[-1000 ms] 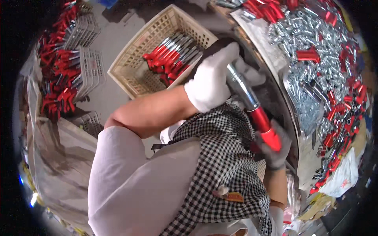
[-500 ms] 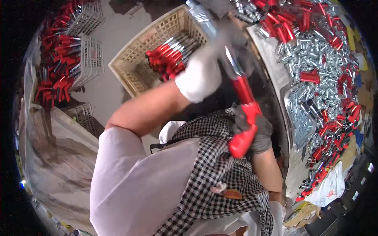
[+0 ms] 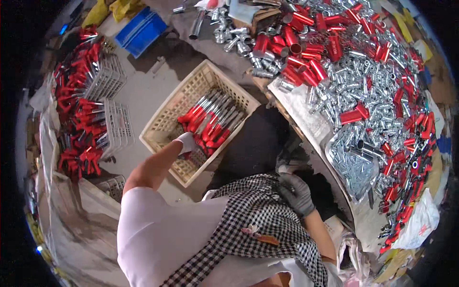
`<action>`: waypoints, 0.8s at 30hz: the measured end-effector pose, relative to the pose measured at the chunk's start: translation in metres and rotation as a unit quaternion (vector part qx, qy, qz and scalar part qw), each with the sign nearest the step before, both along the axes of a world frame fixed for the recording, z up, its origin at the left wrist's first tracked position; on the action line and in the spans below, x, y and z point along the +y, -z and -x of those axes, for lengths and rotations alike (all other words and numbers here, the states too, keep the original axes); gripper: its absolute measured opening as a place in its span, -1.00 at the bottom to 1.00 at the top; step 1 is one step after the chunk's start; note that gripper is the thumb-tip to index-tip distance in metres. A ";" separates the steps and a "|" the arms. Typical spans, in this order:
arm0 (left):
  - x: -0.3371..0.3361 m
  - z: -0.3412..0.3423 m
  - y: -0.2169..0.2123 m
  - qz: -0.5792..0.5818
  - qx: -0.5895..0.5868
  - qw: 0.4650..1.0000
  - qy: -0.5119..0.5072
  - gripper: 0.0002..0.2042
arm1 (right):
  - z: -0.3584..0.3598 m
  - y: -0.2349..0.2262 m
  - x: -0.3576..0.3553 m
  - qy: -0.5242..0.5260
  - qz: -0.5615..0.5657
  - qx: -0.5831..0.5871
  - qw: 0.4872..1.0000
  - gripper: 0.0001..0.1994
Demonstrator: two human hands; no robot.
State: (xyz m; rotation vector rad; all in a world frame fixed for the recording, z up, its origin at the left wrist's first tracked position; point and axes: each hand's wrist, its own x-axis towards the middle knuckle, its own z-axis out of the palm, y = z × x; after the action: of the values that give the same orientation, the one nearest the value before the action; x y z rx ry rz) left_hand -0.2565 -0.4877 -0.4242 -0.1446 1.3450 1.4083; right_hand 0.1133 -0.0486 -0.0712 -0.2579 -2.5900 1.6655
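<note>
My left hand (image 3: 186, 142), in a white glove, reaches down into a beige lattice basket (image 3: 168, 111) on the floor. It touches the near end of a pile of red-handled silver tools (image 3: 213, 123) lying there; whether its fingers grip one is hidden. My right hand (image 3: 296, 193), in a dark grey glove, rests on the black-and-white checked cloth (image 3: 253, 225) over my lap and holds nothing.
A workbench (image 3: 311, 122) at the right is heaped with silver metal parts (image 3: 377, 81) and red tubes (image 3: 306, 62). White wire baskets (image 3: 112, 122) full of red tools stand at the left. A blue crate (image 3: 141, 29) sits at the far top.
Both hands held one long red-handled tool up in front of me earlier. My left hand has since dropped into the basket, and my right hand has let go and sunk to my lap.
</note>
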 end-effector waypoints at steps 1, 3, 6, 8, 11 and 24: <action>0.073 -0.002 -0.002 0.142 0.233 0.894 0.355 -0.86 | -0.012 0.009 0.008 0.035 -0.039 -0.047 0.998 -0.65; 0.126 -0.003 -0.041 0.212 0.527 0.555 0.608 -0.79 | -0.029 0.023 0.012 0.086 -0.041 -0.075 0.993 -0.66; 0.162 -0.001 -0.068 0.279 0.512 0.589 0.560 -0.76 | -0.035 0.017 0.012 0.125 -0.053 -0.091 0.987 -0.66; 0.147 0.007 -0.061 0.303 0.515 0.619 0.509 -0.62 | -0.028 0.012 0.014 0.120 -0.034 -0.070 0.990 -0.63; 0.162 -0.003 -0.085 0.310 0.597 0.593 0.443 -0.56 | -0.029 0.008 0.015 0.133 -0.085 -0.085 0.984 -0.62; 0.415 -0.214 -0.379 -0.459 0.322 0.788 0.252 -0.40 | 0.009 0.032 0.030 0.217 0.173 0.118 0.953 -0.39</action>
State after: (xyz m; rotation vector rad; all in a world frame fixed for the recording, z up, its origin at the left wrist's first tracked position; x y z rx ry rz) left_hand -0.0425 -0.0727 -0.0451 1.3568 0.9234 1.5215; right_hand 0.1038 -0.0188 -0.1027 -0.5590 -1.8877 1.8276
